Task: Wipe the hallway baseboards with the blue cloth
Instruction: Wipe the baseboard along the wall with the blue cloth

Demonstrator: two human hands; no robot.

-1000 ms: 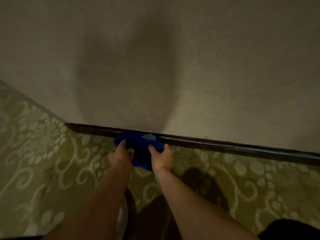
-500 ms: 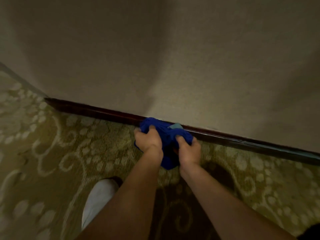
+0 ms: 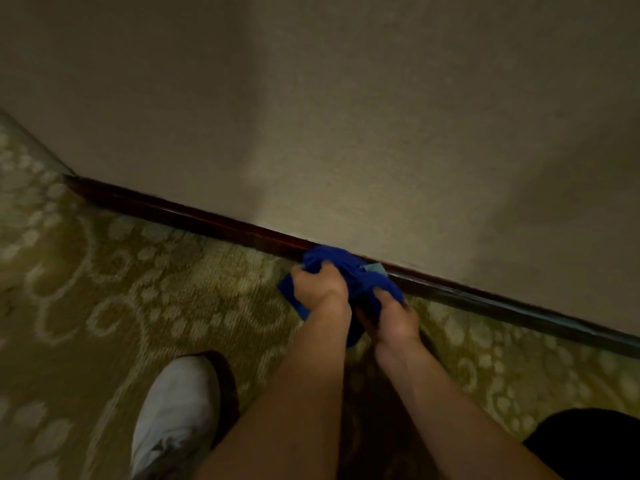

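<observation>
cloth: blue cloth (image 3: 349, 271) bunched against baseboard (image 3: 207, 220)
hands: left hand (image 3: 320, 284), right hand (image 3: 394, 315) — both gripping it
progress: mid-wipe — which baseboard stretches are done can't be told

A deep blue cloth (image 3: 346, 268) with a pale label against a dark reddish-brown baseboard (image 3: 194, 216); beige wall (image 3: 346, 116) beyond, olive-green carpet (image 3: 121, 289) scrolled in cream, white shoe (image 3: 173, 420) nearest.

Patterned carpet (image 3: 145, 306) bears a white shoe (image 3: 173, 417).
</observation>
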